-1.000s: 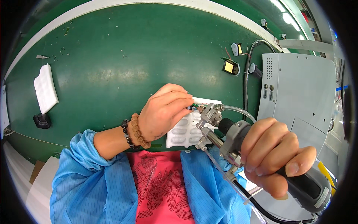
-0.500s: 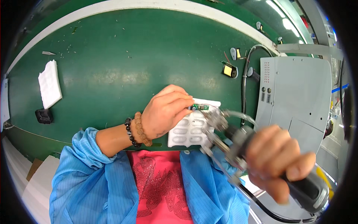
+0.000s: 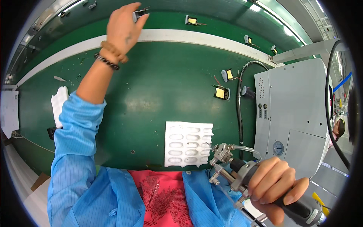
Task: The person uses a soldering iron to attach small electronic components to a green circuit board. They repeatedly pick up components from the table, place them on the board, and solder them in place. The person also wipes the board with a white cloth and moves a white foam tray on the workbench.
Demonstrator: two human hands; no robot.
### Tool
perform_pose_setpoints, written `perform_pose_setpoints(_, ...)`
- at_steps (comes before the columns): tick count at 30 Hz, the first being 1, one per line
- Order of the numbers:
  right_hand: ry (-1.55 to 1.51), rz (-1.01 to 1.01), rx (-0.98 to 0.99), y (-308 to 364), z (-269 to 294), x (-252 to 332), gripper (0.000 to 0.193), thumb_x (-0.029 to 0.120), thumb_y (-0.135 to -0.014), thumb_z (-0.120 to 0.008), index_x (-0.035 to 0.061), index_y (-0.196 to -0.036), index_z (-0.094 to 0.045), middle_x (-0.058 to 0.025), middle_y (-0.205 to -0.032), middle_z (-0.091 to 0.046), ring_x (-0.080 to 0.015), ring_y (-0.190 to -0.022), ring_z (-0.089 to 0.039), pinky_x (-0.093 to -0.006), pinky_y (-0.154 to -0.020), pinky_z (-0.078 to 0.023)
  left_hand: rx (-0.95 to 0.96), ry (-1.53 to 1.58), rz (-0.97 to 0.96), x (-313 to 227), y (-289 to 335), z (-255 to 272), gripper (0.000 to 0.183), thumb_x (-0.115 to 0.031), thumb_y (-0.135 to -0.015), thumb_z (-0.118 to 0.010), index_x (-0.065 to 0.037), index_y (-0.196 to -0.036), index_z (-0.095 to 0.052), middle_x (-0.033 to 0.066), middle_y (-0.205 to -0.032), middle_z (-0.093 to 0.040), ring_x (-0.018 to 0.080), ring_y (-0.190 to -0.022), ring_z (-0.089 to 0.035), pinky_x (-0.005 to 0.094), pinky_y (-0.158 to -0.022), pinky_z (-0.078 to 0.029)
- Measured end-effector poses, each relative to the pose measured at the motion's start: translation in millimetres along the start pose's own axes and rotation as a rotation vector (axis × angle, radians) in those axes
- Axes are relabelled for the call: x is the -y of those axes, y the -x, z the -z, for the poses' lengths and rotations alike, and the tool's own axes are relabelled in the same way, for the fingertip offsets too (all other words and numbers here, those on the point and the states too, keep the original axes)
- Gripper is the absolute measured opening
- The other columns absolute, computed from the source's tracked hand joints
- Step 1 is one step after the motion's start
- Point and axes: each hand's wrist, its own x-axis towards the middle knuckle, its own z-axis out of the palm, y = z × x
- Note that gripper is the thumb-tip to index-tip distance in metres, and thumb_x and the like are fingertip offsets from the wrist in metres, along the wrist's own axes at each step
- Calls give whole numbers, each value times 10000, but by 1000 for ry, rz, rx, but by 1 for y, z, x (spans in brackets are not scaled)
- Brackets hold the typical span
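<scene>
My left hand [image 3: 123, 28] reaches far out past the white rail. Between its thumb and fingers is a small black-and-grey part [image 3: 140, 14] with thin wire ends. My right hand [image 3: 280, 185], low on the right, is wrapped around a black-handled tool [image 3: 245, 176] with a metal fitting head and clear tubes. The tool's tip points left, beside the right edge of a white moulded tray [image 3: 171, 132]. Rows of oval hollows cover this tray, which lies on the green table [image 3: 124, 140] close to my body.
Beyond the white rail [image 3: 166, 34], similar parts with yellow patches [image 3: 192, 20] lie on a green strip. Two more [image 3: 221, 92] rest near a black cable [image 3: 239, 109]. A grey machine cabinet [image 3: 291, 98] stands right. White padding [image 3: 58, 104] lies left.
My left hand has left the tray and moved far forward, now pinching a black-and-grey part. The small green circuit board it held is no longer visible. My right hand keeps the tool.
</scene>
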Motion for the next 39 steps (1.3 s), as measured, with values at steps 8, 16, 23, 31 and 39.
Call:
perform_pose_setpoints(8,13,-16,-13,0,2,-3,418,325,-879,-742,57,-1042,-465,-45,-712,-507,-151,-486,-520,-276,-426,-459,504,235,-340,-44,-42,-127,398,-112,-888,-646,-57,-1274,-566,186,-1201,-640,368,-1126,-594,442,-968,-490)
perform_pose_setpoints(16,4,-80,14,3,5,2,418,331,-882,-729,77,-1083,-465,-44,-725,-509,-157,-521,-534,-281,-446,-468,455,655,-143,-101,-5,-27,261,-97,-898,-679,-29,-1140,-610,175,-993,-683,303,-904,-664,355,-818,-524)
perform_pose_setpoints(23,-26,-55,60,5,7,4,437,369,-889,-715,78,-1090,-458,-44,-746,-503,-155,-527,-524,-279,-451,-471,653,876,-83,-137,129,103,262,-28,-814,-723,-40,-1074,-690,129,-981,-632,286,-871,-633,360,-753,-513)
perform_pose_setpoints(31,8,54,-43,8,-7,-22,460,368,-844,-788,76,-1048,-497,-10,-646,-570,-80,-461,-537,-200,-402,-464,524,818,-70,-149,189,92,304,-24,-750,-770,-47,-1043,-694,110,-964,-649,278,-890,-635,351,-742,-499)
perform_pose_setpoints(39,33,4,7,0,-16,-50,473,406,-868,-753,84,-1080,-479,-9,-657,-557,-95,-475,-534,-207,-402,-452,448,905,27,-148,198,86,368,-55,-677,-829,-17,-1014,-686,126,-1016,-684,300,-942,-666,375,-840,-530)
